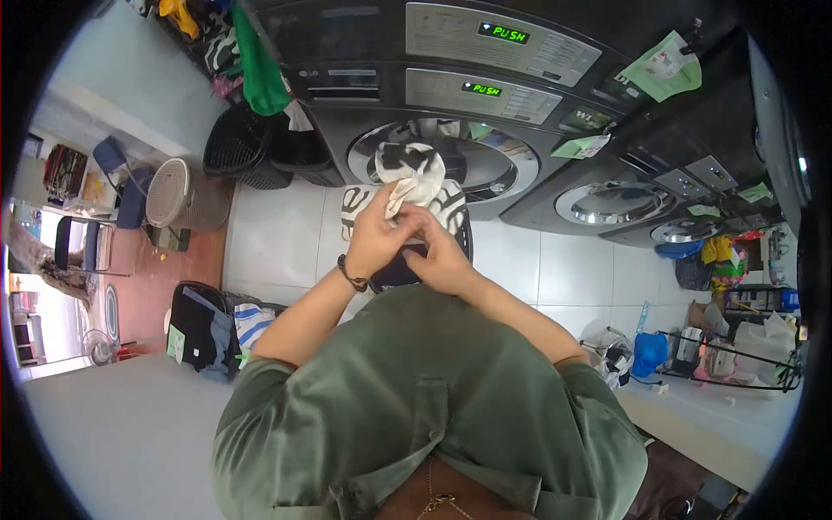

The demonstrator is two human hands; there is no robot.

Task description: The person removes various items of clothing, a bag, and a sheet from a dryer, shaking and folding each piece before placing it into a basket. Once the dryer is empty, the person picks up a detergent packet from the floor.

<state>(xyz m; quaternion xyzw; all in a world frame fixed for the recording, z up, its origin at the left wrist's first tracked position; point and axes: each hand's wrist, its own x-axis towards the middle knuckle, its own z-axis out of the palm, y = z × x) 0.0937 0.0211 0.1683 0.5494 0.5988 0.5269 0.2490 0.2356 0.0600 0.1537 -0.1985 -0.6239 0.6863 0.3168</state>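
Note:
My left hand (379, 241), with a dark bracelet at the wrist, is closed on a crumpled cream-and-black piece of fabric (420, 184). My right hand (444, 260) meets it from the other side, its curled fingers at the fabric's lower end; the fingertips are partly hidden. The upper part of the fabric bunches up in front of the washer door. Below my hands, black-and-white patterned cloth (452, 206) lies over a dark basket (468, 243), which my forearms partly cover.
Straight ahead stands a dark front-loading machine with a round door (511, 165) and lit "PUSH" displays (504, 33). More machines (615, 201) line the right. Black baskets (238, 143) and a beige hamper (169, 192) stand left. A filled laundry basket (198, 325) sits near my left elbow.

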